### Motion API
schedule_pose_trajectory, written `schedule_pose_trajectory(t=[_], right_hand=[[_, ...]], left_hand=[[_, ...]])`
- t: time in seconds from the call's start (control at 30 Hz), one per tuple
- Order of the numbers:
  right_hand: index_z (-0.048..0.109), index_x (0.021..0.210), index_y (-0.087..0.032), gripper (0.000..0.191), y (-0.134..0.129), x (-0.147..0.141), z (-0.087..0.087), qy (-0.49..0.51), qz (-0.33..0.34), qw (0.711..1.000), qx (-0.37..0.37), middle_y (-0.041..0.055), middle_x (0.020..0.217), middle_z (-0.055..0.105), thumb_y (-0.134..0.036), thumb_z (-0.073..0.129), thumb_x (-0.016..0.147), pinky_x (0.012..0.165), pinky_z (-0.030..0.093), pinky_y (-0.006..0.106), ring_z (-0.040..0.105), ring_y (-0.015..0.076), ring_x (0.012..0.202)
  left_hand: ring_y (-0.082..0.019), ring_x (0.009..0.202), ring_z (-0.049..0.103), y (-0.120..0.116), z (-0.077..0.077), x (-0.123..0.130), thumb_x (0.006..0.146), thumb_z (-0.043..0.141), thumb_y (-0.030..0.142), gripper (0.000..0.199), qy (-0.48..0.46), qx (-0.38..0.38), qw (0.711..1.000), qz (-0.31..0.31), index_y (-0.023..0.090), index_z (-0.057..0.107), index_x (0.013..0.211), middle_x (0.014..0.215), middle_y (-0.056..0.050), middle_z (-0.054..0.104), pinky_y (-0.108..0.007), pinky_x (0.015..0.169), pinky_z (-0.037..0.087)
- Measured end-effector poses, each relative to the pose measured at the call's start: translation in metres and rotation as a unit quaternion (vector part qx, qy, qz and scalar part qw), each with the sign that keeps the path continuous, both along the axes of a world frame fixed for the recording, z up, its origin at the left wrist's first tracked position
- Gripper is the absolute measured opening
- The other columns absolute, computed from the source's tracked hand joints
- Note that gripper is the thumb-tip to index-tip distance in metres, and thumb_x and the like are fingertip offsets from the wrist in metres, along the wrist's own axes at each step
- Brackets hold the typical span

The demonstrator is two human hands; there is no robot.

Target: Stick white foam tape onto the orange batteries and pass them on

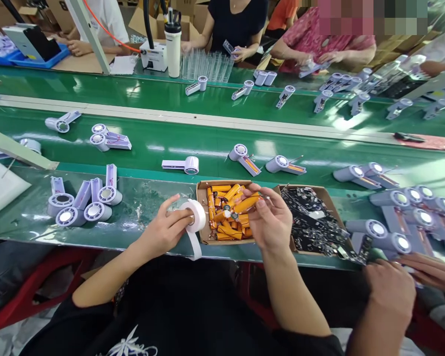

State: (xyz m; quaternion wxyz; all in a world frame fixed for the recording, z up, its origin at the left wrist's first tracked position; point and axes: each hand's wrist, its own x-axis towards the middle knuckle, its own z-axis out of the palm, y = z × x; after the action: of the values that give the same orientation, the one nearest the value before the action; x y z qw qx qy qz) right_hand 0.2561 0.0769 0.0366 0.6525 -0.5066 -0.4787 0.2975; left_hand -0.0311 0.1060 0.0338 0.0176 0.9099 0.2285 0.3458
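Note:
My left hand [170, 225] is closed on a roll of white tape [198, 216], its fingers in the core; a loose strip hangs below the roll. Above a cardboard box [230, 242] full of orange cylindrical cells, my right hand [270, 217] holds one orange cell [247, 203] between thumb and fingers. More cells [228, 232] with thin wires lie jumbled in the box. Right of it stands a second box [328, 198] of black circuit boards [307, 217].
Lilac fan housings [96, 210] stand on the table's left side, and others [396, 198] crowd the right. More housings [191, 164] lie on the green belt [148, 143]. A neighbour's hands [391, 287] work at the lower right; people sit across the belt.

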Motion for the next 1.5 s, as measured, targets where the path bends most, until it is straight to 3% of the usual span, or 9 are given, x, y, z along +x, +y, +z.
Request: schedule_pose_trajectory(t=[0.13, 0.23, 0.43, 0.63, 0.8, 0.97, 1.07, 1.23, 1.5], right_hand=[[0.079, 0.111, -0.023, 0.016, 0.015, 0.014, -0.011, -0.328, -0.107, 0.937, 0.061, 0.0099, 0.115, 0.082, -0.031, 0.071, 0.1, 0.099, 0.066, 0.042, 0.079, 0.0264, 0.108], [0.078, 0.11, -0.024, 0.014, 0.02, 0.021, -0.016, -0.41, -0.168, 0.884, 0.148, 0.009, 0.107, 0.083, -0.022, 0.071, 0.098, 0.094, 0.066, 0.04, 0.08, 0.0261, 0.1], [0.08, 0.11, -0.025, 0.019, 0.018, 0.023, -0.003, -0.349, 0.003, 0.937, -0.03, 0.0083, 0.108, 0.082, -0.034, 0.077, 0.094, 0.093, 0.065, 0.045, 0.079, 0.0281, 0.099], [0.082, 0.105, -0.028, 0.017, 0.005, 0.046, 0.022, -0.346, 0.178, 0.915, -0.102, 0.0057, 0.122, 0.08, -0.026, 0.076, 0.089, 0.108, 0.06, 0.05, 0.076, 0.0299, 0.117], [0.08, 0.104, -0.025, 0.023, -0.004, 0.042, 0.014, -0.13, 0.043, 0.99, -0.024, 0.0042, 0.104, 0.085, -0.026, 0.087, 0.082, 0.085, 0.07, 0.043, 0.083, 0.0268, 0.093], [0.066, 0.093, -0.025, 0.033, -0.001, 0.016, 0.002, -0.038, -0.012, 0.998, 0.041, 0.0007, 0.089, 0.083, -0.026, 0.094, 0.076, 0.071, 0.071, 0.037, 0.084, 0.0267, 0.084], [0.057, 0.091, -0.026, 0.038, 0.001, 0.014, 0.005, -0.066, -0.09, 0.986, 0.12, -0.0021, 0.085, 0.081, -0.026, 0.092, 0.079, 0.074, 0.07, 0.039, 0.084, 0.0286, 0.089], [0.06, 0.081, -0.024, 0.027, 0.001, 0.023, 0.014, -0.237, -0.099, 0.961, 0.103, 0.0011, 0.086, 0.08, -0.027, 0.086, 0.087, 0.08, 0.068, 0.042, 0.083, 0.0305, 0.093], [0.068, 0.107, -0.024, 0.028, 0.004, 0.019, 0.002, -0.178, -0.096, 0.978, 0.055, 0.0041, 0.095, 0.083, -0.034, 0.084, 0.086, 0.079, 0.07, 0.042, 0.083, 0.0274, 0.09]], left_hand=[[-0.022, 0.105, 0.074, 0.0, -0.001, 0.006, 0.096, 0.056, -0.001, 0.028, 0.011, 0.016, 1.0, -0.023, 0.013, 0.064, 0.12, 0.11, -0.01, 0.077, -0.061, 0.121, 0.05], [-0.023, 0.105, 0.073, -0.001, -0.002, 0.004, 0.096, 0.055, -0.002, 0.028, 0.018, 0.005, 1.0, -0.011, 0.011, 0.064, 0.119, 0.112, -0.01, 0.076, -0.062, 0.12, 0.05], [-0.024, 0.106, 0.073, -0.005, -0.004, 0.002, 0.096, 0.055, -0.001, 0.029, 0.011, -0.005, 1.0, 0.002, 0.014, 0.064, 0.12, 0.111, -0.009, 0.076, -0.062, 0.115, 0.055], [-0.026, 0.11, 0.072, -0.005, -0.007, 0.002, 0.096, 0.057, 0.0, 0.03, 0.007, -0.013, 1.0, 0.002, 0.015, 0.064, 0.121, 0.112, -0.009, 0.077, -0.062, 0.114, 0.056], [-0.023, 0.106, 0.073, -0.005, -0.01, 0.005, 0.097, 0.059, 0.001, 0.026, 0.021, -0.034, 0.999, -0.022, 0.015, 0.065, 0.118, 0.113, -0.009, 0.077, -0.062, 0.12, 0.051], [-0.027, 0.12, 0.07, -0.006, -0.012, 0.007, 0.094, 0.063, 0.001, 0.028, 0.026, -0.048, 0.998, -0.042, 0.015, 0.067, 0.119, 0.114, -0.009, 0.077, -0.063, 0.12, 0.051], [-0.029, 0.125, 0.068, -0.005, -0.008, 0.006, 0.094, 0.063, 0.0, 0.031, 0.037, -0.049, 0.997, -0.047, 0.017, 0.067, 0.12, 0.115, -0.009, 0.076, -0.063, 0.118, 0.053], [-0.03, 0.131, 0.063, -0.004, -0.003, 0.006, 0.095, 0.061, 0.0, 0.027, 0.036, -0.044, 0.997, -0.046, 0.017, 0.066, 0.116, 0.111, -0.009, 0.075, -0.06, 0.115, 0.057], [-0.035, 0.146, 0.049, -0.011, -0.005, 0.005, 0.095, 0.065, 0.003, 0.025, 0.045, -0.048, 0.997, -0.027, 0.018, 0.07, 0.115, 0.114, -0.008, 0.075, -0.046, 0.102, 0.068]])
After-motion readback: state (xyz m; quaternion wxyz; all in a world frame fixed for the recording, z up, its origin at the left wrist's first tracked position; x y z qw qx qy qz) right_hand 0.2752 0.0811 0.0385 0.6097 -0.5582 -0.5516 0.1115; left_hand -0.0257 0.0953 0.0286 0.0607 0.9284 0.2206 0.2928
